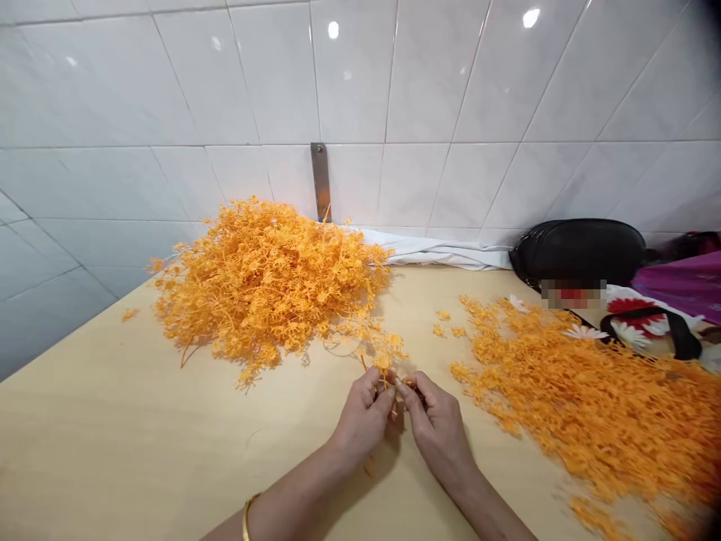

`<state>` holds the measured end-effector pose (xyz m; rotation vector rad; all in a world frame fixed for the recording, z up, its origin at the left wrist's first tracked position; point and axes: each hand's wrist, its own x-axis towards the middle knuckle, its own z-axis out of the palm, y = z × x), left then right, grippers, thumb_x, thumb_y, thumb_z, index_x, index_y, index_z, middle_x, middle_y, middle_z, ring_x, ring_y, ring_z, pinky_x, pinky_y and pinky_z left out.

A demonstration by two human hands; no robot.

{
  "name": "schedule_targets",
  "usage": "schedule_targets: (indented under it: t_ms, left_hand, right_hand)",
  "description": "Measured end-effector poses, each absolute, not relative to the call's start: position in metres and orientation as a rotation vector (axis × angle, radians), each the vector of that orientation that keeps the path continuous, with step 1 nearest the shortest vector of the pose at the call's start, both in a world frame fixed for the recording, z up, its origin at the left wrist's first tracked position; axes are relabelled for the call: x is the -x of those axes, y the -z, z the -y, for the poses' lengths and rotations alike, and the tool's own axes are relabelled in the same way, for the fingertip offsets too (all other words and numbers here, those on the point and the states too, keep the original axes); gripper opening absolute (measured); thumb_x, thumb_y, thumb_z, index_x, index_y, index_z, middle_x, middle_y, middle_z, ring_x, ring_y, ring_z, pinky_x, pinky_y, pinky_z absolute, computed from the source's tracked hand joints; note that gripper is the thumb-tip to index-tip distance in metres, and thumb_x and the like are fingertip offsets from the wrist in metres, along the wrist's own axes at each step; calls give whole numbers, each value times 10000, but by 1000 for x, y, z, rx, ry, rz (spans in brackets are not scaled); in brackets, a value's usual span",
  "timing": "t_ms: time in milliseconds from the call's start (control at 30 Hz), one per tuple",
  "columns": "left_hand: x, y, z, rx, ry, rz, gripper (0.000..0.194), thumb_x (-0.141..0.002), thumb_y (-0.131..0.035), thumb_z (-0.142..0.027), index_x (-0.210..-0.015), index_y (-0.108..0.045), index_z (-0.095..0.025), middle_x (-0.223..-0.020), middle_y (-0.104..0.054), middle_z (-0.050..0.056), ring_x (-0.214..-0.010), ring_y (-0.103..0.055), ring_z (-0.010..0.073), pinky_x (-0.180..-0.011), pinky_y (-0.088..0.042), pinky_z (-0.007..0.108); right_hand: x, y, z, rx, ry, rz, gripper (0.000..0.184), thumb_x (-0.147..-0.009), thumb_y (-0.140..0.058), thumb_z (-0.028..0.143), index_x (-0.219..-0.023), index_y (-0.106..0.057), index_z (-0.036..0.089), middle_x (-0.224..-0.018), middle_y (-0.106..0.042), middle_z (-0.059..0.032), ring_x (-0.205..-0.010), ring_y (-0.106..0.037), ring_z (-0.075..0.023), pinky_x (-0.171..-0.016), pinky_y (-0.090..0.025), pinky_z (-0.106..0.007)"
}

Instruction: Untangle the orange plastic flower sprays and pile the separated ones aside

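Note:
Between my two hands is an orange artificial flower sprig (385, 364), with small blossoms at its top and thin stems poking out. My left hand (365, 409) pinches its stem between thumb and fingers. Close beside it, my right hand (436, 421) is closed, thumb against forefinger, on a piece of the same sprig; the exact part is hidden by the fingers. Beyond my left hand rises a large heap of orange artificial sprigs (270, 278). To the right of my right hand spreads a flatter pile of loose orange blossom pieces (597, 406).
A black pouch (580, 252) sits at the back right, near white and red artificial flowers (631, 330), a black strap (681, 334) and a purple bag (681, 278). White cloth (444, 252) lies along the tiled wall. A metal bracket (321, 180) is fixed above the table (140, 421).

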<state>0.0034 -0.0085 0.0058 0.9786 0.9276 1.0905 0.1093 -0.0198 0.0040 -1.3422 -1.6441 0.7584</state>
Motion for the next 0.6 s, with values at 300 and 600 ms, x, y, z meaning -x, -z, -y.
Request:
schedule_targets:
  t_ms: [300,600]
  left_hand:
    - [-2,-8,14,-1075,-1058,-1151,133,-726,-475,-263,-810,-480,-161,-440,-347,-76,-408,-324,56,-428,-259,175]
    - [-5,-9,15,-1268,-933,-1204,328,-795,-319,-436,-770,-478,-151,-504,-399,-29,-435,-386,92,-430,-322,212]
  right_hand:
    - [-151,-13,-11,1243,-747,836,218,-742,-494,394,-684,-443,191,-500,-378,73,-422,-354,-67,-432,-329,-194]
    - [-134,-25,16,1197,-577,1591,268,-835,-361,267,-1037,-526,206,-770,-540,-26,-652,-503,-119,-611,-411,-248]
